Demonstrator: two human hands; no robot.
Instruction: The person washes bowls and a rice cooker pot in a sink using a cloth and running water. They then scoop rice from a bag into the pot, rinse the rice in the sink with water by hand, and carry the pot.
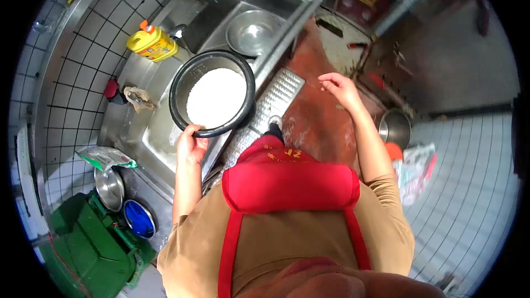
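A round cooking pot (pixel 182 89) with a thick black rim holds a heap of white grains (pixel 217 99) that look like rice. It sits at the edge of the steel sink counter. My left hand (pixel 192 144) grips the near side of its rim, thumb over the top and the other fingers partly hidden below. Off to the right, over the red floor, my right hand (pixel 339 89) hangs in the air with nothing in it, its fingers loosely bent and a little apart.
A steel basin (pixel 254 32) stands in the sink beyond the pot. Behind it is a yellow jug (pixel 152 43) with an orange cap. A green bin (pixel 94 245) is at lower left. On the right floor stands a metal pot (pixel 395 128) beside a plastic bag (pixel 418 174).
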